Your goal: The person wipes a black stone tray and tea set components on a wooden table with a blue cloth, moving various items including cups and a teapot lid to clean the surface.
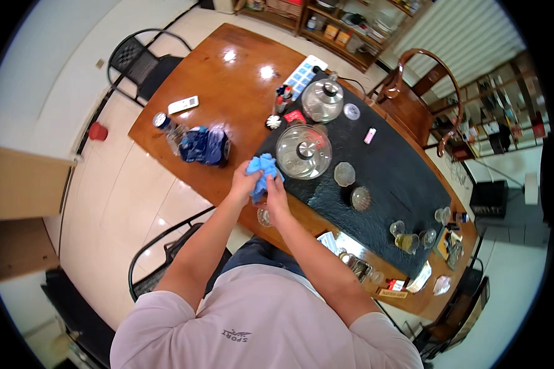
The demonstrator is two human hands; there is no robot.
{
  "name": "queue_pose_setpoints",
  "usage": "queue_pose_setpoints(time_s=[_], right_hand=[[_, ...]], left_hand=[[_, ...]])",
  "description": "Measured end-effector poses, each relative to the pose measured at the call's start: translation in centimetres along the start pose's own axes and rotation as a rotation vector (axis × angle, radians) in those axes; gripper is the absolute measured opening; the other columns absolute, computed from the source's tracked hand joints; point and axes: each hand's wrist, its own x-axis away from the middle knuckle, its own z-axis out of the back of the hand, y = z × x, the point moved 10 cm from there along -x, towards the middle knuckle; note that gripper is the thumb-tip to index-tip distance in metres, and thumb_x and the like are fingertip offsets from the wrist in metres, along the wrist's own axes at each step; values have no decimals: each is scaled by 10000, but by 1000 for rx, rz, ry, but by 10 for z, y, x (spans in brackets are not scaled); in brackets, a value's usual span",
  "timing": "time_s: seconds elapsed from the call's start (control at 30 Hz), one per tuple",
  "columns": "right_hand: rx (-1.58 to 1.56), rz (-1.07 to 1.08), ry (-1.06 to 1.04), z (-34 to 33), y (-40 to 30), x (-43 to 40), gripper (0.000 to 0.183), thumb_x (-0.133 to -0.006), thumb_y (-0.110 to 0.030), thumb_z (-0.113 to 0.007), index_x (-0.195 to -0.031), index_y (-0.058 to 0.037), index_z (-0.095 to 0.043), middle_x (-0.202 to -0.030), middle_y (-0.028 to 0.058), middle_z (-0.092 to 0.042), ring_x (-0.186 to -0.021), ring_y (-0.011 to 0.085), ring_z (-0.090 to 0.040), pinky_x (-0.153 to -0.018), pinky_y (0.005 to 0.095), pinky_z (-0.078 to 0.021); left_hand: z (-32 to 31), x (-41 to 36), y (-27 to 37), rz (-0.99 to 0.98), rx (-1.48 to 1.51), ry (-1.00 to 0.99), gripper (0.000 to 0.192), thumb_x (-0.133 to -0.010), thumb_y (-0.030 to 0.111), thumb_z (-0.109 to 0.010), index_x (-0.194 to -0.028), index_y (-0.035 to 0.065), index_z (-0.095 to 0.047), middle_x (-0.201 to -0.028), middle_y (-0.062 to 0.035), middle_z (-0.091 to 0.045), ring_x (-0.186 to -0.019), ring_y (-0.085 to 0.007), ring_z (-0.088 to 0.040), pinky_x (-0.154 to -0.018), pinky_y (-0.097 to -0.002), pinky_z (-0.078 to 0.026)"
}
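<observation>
Both my hands grip a crumpled light blue cloth [261, 171] over the near edge of the wooden table [189, 83]. My left hand [244, 182] holds its left side, and my right hand [276, 196] holds its right side. Just beyond the cloth, a glass pot [304, 159] with a steel-knobbed lid rests by the corner of the black slate tea tray [378, 161]. A glass kettle [323, 100] stands farther back. Beneath my right hand, a clear glass [264, 217] is partly hidden. Two small glass cups, one upper [344, 174] and one lower [360, 199], sit right of the pot.
Plastic-wrapped blue packs [205, 145], a clear bottle [168, 129] and a white remote [183, 105] lie on the left. Several glass cups [406, 243] stand at the tray's right end. Jars [358, 267] line the near edge. A black chair [166, 258] is close at left.
</observation>
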Motion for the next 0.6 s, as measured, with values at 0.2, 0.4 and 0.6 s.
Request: queue_pose_setpoints(time_s=[0.2, 0.4, 0.6], right_hand=[[-172, 113, -203, -7, 7, 13, 378, -1076, -187, -647, -1425, -53, -586, -1316, 53, -658, -1142, 161, -650, -970, 341, -547], [76, 343, -211, -28, 5, 33, 403, -1014, -111, -723, -1389, -23, -606, -1230, 55, -694, -1099, 155, -666, -969, 335, -544], [-93, 177, -326, -68, -4, 64, 442, -997, -114, -751, -1396, -38, -577, -1243, 58, -676, -1108, 154, -661, -965, 328, -552]], left_hand=[[14, 93, 27, -7, 164, -24, 393, -963, 62, -748, -1344, 64, -648, -1203, -29, -712, -1089, -156, -669, -957, -335, -541], [36, 147, 60, -83, 263, -1, 429, -960, 98, -767, -1368, 56, -645, -1224, -30, -706, -1157, -144, -637, -1016, -324, -497], [67, 141, 70, -214, 160, 34, 378, -1000, 162, -742, -1345, 46, -637, -1189, -42, -701, -1069, -132, -649, -928, -300, -530]])
